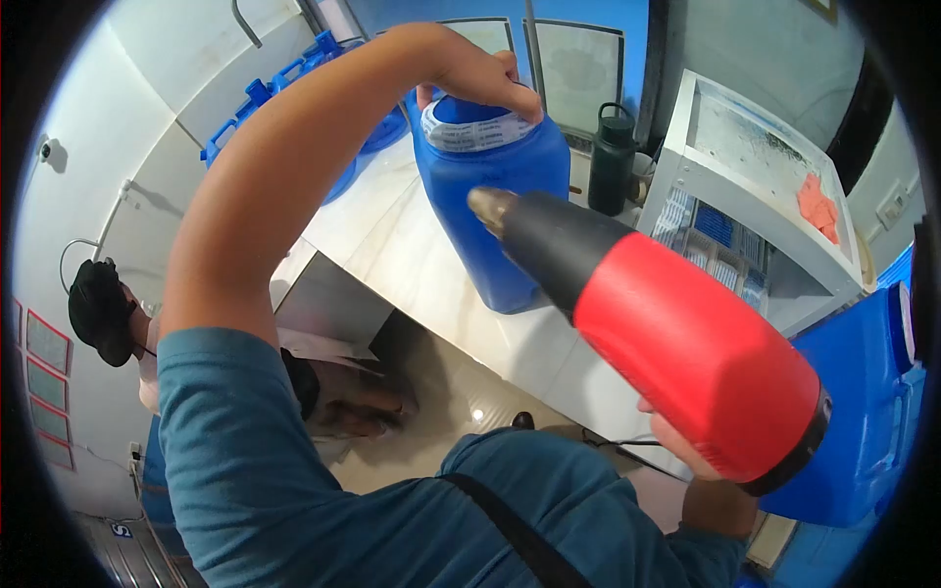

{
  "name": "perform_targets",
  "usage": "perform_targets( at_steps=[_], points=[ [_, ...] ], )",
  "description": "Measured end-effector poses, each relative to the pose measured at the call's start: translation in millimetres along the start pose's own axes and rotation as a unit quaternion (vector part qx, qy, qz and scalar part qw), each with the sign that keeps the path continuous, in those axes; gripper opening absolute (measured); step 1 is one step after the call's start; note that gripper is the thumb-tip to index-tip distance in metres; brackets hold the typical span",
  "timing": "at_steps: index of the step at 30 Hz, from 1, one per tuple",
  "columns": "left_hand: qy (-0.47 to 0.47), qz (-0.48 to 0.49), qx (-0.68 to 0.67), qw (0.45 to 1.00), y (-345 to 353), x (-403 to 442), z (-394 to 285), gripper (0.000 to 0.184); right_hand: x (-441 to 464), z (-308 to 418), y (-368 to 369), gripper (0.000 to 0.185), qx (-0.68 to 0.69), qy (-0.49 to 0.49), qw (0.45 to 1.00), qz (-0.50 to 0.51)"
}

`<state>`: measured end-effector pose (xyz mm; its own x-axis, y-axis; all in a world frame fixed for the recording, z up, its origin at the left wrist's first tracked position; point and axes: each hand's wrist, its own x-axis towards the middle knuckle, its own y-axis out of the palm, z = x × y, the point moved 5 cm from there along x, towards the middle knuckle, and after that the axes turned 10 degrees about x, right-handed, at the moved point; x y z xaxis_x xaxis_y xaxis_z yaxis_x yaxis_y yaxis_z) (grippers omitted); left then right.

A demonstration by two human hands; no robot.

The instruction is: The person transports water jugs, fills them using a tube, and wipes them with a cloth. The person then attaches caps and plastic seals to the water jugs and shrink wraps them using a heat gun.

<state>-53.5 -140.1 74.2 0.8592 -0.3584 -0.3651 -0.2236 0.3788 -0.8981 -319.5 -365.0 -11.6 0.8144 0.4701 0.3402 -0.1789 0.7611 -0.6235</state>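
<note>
A red heat gun [701, 343] with a black front and a metal nozzle fills the right foreground. My right hand [681, 446] is closed round it, mostly hidden behind its body. The nozzle points toward a blue water jug [495, 230] standing upright on the white counter. Around the jug's neck sits a printed plastic seal band [477, 133]. My left hand [485, 80] reaches over the jug's top, its fingers curled on the neck and the band's edge. The nozzle appears apart from the band.
Several blue jugs [260, 98] stand along the counter [392, 196] at left. Behind the jug are a dark green bottle [612, 162] and a white shelf unit [760, 147] with an orange cloth [817, 208]. Another blue container [853, 392] is at right. A person in a black cap [101, 312] is at left.
</note>
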Motion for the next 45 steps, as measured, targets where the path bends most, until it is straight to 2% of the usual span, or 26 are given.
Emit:
perform_targets(
  at_steps=[2, 3, 4, 5, 7, 9, 12, 16, 18, 20, 21, 22, 24, 25, 27, 28, 29, 30, 32, 33, 34, 36, 37, 39, 44, 45],
  points=[
    [-0.129, 0.065, -0.067, 0.987, -3, -12, 1, 0.109, 0, 10, 19, 0.020, -0.023, -0.001, 1.000, 0.014],
    [-0.188, 0.083, -0.068, 0.976, -1, -7, 10, 0.112, -6, 0, 20, 0.021, 0.104, 0.026, 0.985, -0.136],
    [-0.191, 0.082, -0.067, 0.976, 3, -4, 16, 0.112, -14, -11, 16, 0.021, 0.167, 0.043, 0.963, -0.207],
    [-0.156, 0.050, -0.036, 0.986, 0, -5, 18, 0.109, -22, -22, 12, 0.022, 0.229, 0.049, 0.931, -0.280],
    [-0.120, 0.017, -0.004, 0.993, 0, 3, 30, 0.107, -21, -28, 7, 0.023, 0.211, 0.031, 0.949, -0.231],
    [0.017, -0.096, -0.001, 0.995, -9, 12, 28, 0.101, -11, -18, 9, 0.025, 0.152, -0.008, 0.977, -0.147],
    [-0.003, -0.041, -0.065, 0.997, -5, 6, 25, 0.092, 4, -2, 15, 0.029, 0.078, -0.052, 0.992, -0.083],
    [-0.052, -0.044, -0.075, 0.995, -4, -12, 10, 0.098, 2, -33, -11, 0.035, 0.173, -0.035, 0.958, -0.224],
    [-0.134, -0.037, -0.002, 0.990, 0, -22, -4, 0.102, 3, -50, -35, 0.038, 0.263, 0.004, 0.921, -0.288],
    [-0.123, -0.021, -0.003, 0.992, 4, -18, -3, 0.100, 11, -66, -63, 0.041, 0.347, 0.064, 0.876, -0.329],
    [-0.038, -0.034, 0.010, 0.999, 5, -11, 3, 0.098, 15, -74, -77, 0.043, 0.389, 0.090, 0.847, -0.352],
    [0.045, -0.049, 0.024, 0.997, 8, -7, 4, 0.097, 16, -89, -95, 0.043, 0.368, 0.110, 0.864, -0.326],
    [0.087, -0.060, -0.007, 0.994, 15, -15, 12, 0.097, 26, -94, -125, 0.044, 0.180, 0.187, 0.896, -0.361],
    [0.117, -0.068, -0.035, 0.990, 14, -17, 9, 0.098, 36, -102, -139, 0.044, 0.097, 0.213, 0.917, -0.323],
    [0.104, -0.064, -0.027, 0.992, 12, -16, 5, 0.097, 61, -111, -161, 0.043, -0.071, 0.201, 0.936, -0.281],
    [0.085, -0.057, -0.023, 0.994, 13, -17, 7, 0.096, 73, -109, -166, 0.043, -0.155, 0.164, 0.934, -0.277],
    [0.095, -0.088, -0.036, 0.991, 14, -18, 6, 0.093, 83, -104, -168, 0.042, -0.208, 0.226, 0.920, -0.243],
    [0.091, -0.088, -0.035, 0.991, 21, -14, 11, 0.093, 90, -108, -171, 0.042, -0.207, 0.222, 0.921, -0.243],
    [0.147, -0.199, -0.028, 0.968, 29, -9, 12, 0.092, 107, -114, -169, 0.041, -0.345, 0.201, 0.901, -0.171],
    [0.142, -0.233, -0.056, 0.960, 35, -7, 14, 0.090, 113, -115, -170, 0.045, -0.339, 0.284, 0.891, -0.103],
    [0.138, -0.229, -0.058, 0.962, 42, -3, 16, 0.090, 110, -120, -169, 0.045, -0.337, 0.282, 0.893, -0.098],
    [0.086, -0.269, -0.079, 0.956, 43, -6, 12, 0.089, 103, -97, -169, 0.040, -0.389, -0.023, 0.885, -0.256],
    [0.057, -0.269, -0.093, 0.957, 44, -7, 9, 0.086, 112, -95, -166, 0.040, -0.384, -0.024, 0.890, -0.246],
    [0.016, -0.259, -0.105, 0.960, 45, -9, 3, 0.085, 129, -52, -156, 0.041, -0.299, -0.137, 0.884, -0.332],
    [-0.027, -0.258, -0.058, 0.964, 45, -8, 6, 0.091, 200, -28, -70, 0.043, -0.074, -0.135, 0.970, -0.187],
    [-0.029, -0.262, -0.054, 0.963, 43, -12, -1, 0.091, 213, -34, -54, 0.044, -0.042, -0.097, 0.984, -0.143]
  ],
)
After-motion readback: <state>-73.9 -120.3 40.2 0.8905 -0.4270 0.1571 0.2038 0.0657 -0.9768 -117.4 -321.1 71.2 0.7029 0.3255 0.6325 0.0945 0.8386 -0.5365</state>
